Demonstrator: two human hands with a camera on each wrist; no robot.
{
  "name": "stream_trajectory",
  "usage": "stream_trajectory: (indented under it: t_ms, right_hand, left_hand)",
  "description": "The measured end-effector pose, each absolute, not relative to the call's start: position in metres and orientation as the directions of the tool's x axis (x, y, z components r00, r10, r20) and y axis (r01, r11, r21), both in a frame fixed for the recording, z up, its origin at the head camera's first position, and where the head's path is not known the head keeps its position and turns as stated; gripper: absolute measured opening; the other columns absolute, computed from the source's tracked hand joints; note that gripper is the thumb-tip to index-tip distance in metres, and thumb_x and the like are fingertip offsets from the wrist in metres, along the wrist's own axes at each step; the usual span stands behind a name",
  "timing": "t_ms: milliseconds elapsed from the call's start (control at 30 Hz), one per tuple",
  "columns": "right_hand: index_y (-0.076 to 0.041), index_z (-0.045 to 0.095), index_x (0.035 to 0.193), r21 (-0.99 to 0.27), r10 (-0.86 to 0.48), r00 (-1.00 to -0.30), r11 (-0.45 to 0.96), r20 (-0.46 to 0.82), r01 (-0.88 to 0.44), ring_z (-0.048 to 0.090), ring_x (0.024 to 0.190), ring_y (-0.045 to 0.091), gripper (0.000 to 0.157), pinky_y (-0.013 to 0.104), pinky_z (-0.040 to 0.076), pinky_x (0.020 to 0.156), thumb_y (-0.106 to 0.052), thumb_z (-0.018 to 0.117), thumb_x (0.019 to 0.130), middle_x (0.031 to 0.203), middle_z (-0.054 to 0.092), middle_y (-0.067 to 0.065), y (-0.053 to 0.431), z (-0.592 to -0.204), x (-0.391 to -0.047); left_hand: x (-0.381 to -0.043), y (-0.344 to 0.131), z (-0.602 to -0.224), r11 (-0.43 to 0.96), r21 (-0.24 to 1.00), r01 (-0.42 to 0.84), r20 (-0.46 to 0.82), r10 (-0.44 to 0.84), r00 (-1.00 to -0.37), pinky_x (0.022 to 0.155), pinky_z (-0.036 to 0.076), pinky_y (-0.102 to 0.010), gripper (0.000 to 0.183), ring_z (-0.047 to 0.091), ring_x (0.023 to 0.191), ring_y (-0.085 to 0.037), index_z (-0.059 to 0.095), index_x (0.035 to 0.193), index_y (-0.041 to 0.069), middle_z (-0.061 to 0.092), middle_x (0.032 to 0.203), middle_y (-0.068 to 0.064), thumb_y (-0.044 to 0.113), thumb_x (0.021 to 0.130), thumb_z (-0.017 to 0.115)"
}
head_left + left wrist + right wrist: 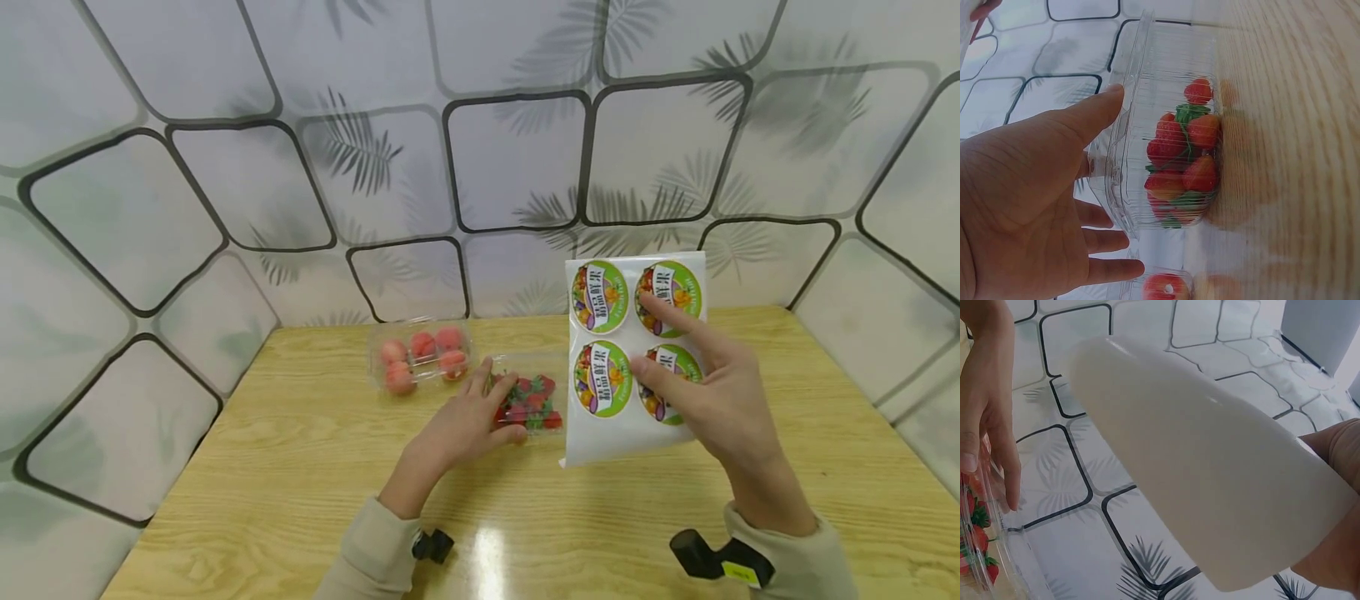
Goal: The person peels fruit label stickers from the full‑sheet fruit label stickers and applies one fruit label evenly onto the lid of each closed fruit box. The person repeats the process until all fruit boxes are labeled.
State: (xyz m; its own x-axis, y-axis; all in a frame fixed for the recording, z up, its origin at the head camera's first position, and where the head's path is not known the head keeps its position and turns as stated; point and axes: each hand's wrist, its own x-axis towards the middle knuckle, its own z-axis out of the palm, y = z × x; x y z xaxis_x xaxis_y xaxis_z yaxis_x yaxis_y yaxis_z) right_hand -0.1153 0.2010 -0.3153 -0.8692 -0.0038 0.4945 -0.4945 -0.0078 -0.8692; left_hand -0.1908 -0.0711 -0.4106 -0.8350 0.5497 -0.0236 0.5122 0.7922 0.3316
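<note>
My left hand (pixel 465 425) rests with spread fingers on the lid of a clear plastic clamshell box (pixel 1141 94) on the table. Several red strawberries (pixel 1169 150) with green leaves lie inside that box. In the left wrist view, the thumb and fingertips lie along the lid's edges. Raised to the right, my right hand (pixel 720 400) holds a white sticker sheet (pixel 600 442) between thumb and fingers. Round green-rimmed fruit labels (pixel 602 379) face me on it. The right wrist view shows the sheet's plain white back, bowed; part of the hand hides behind it.
Left of the strawberries and farther back, a second clear box (pixel 420 371) holds several pinkish-red round fruits. A patterned wall covering (pixel 517 167) rises behind the wooden table (pixel 300 467). Each sleeve carries a black wrist device.
</note>
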Motion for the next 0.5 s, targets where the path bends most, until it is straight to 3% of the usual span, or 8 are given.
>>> stream_trajectory:
  t_ms: [200, 500]
  right_hand:
    - [0.0, 0.054, 0.14, -0.87, -0.031, -0.87, -0.051, 0.492, -0.49, 0.074, 0.076, 0.02, 0.057, 0.034, 0.057, 0.053, 0.018, 0.062, 0.087, 0.116, 0.07, 0.007, 0.2013, -0.3153, -0.114]
    - [-0.006, 0.051, 0.144, -0.863, -0.02, -0.863, 0.031, 0.504, -0.505, 0.073, 0.081, 0.015, 0.064, 0.03, 0.058, 0.056, 0.017, 0.064, 0.086, 0.116, 0.067, 0.004, 0.2002, -0.315, -0.1129]
  left_hand:
    - [-0.1905, -0.0708, -0.411, 0.789, 0.333, 0.517, -0.018, 0.553, -0.833, 0.089, 0.053, -0.051, 0.079, 0.029, 0.143, -0.045, 0.029, 0.157, 0.017, 0.01, 0.163, -0.025, 0.053, 0.094, 0.059]
    - [-0.1911, -0.0701, -0.4112, 0.793, 0.326, 0.514, -0.016, 0.548, -0.836, 0.089, 0.053, -0.052, 0.078, 0.029, 0.143, -0.044, 0.029, 0.157, 0.017, 0.011, 0.163, -0.024, 0.054, 0.094, 0.059]
